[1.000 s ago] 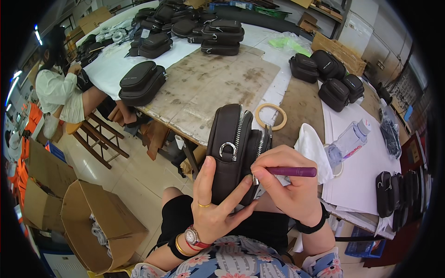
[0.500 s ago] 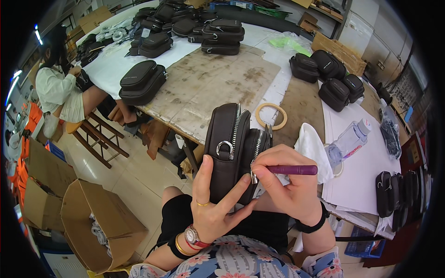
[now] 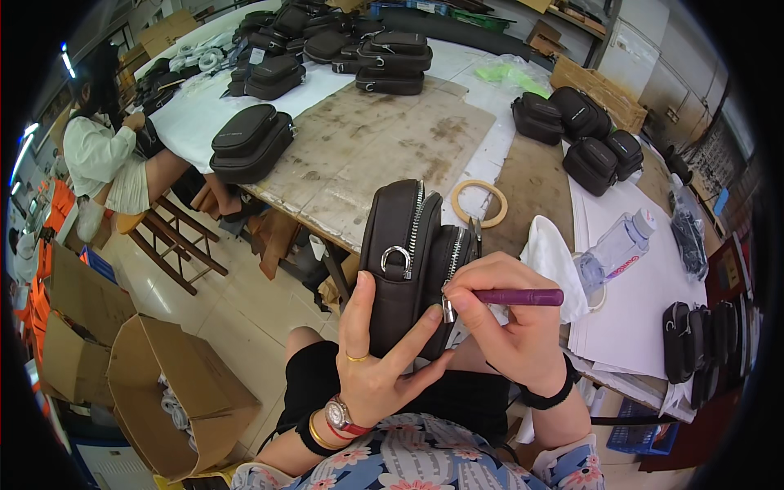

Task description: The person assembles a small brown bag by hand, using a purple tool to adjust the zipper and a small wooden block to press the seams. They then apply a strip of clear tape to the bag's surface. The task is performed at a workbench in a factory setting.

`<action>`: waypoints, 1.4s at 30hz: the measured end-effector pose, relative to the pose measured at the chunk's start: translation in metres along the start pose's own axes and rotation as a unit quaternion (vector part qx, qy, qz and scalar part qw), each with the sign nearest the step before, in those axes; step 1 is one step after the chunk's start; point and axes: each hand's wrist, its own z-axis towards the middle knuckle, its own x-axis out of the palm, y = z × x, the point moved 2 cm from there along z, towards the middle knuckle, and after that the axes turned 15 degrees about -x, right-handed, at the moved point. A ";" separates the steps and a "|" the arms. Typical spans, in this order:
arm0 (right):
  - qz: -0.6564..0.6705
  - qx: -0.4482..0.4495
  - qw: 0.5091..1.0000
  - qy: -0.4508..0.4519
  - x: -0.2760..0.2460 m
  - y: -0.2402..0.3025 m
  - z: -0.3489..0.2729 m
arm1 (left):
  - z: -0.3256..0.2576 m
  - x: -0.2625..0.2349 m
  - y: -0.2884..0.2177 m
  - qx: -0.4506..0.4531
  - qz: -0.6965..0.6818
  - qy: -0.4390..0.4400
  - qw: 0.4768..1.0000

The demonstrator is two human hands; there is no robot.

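Observation:
A small dark brown bag (image 3: 390,220) stands upright in front of me, its two silver zippers facing right and a silver D-ring on its side. My left hand (image 3: 382,367) grips its lower part, index finger along the side and another finger by the front zipper's silver pull (image 3: 447,310). Pinched in my right hand (image 3: 510,327) is a slim purple pen-like tool (image 3: 523,297). Its working end is hidden by my fingertips, close to the front pocket's zipper. Behind the bag's right edge, a pair of dark pointed metal tips (image 3: 475,233) shows in part.
A tape ring (image 3: 479,204), a white cloth (image 3: 543,261) and a clear bottle (image 3: 612,253) lie right of the bag. More dark bags (image 3: 253,143) sit around the worktable (image 3: 384,139). An open cardboard box (image 3: 180,400) is at lower left; a seated person (image 3: 102,155) works farther left.
The purple tool's free end has shifted very slightly right and up with my right hand. My left hand and the bag are almost unmoved.

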 end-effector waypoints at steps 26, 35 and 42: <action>-0.034 0.014 0.999 0.003 -0.005 -0.001 0.003 | 0.003 -0.001 -0.005 0.065 0.095 -0.031 0.993; -0.048 -0.025 0.997 0.063 -0.002 0.002 0.010 | -0.002 0.003 -0.003 0.006 0.027 0.002 1.000; -0.013 -0.036 0.995 0.095 -0.007 -0.005 0.015 | 0.003 0.002 -0.001 0.045 0.069 -0.016 0.997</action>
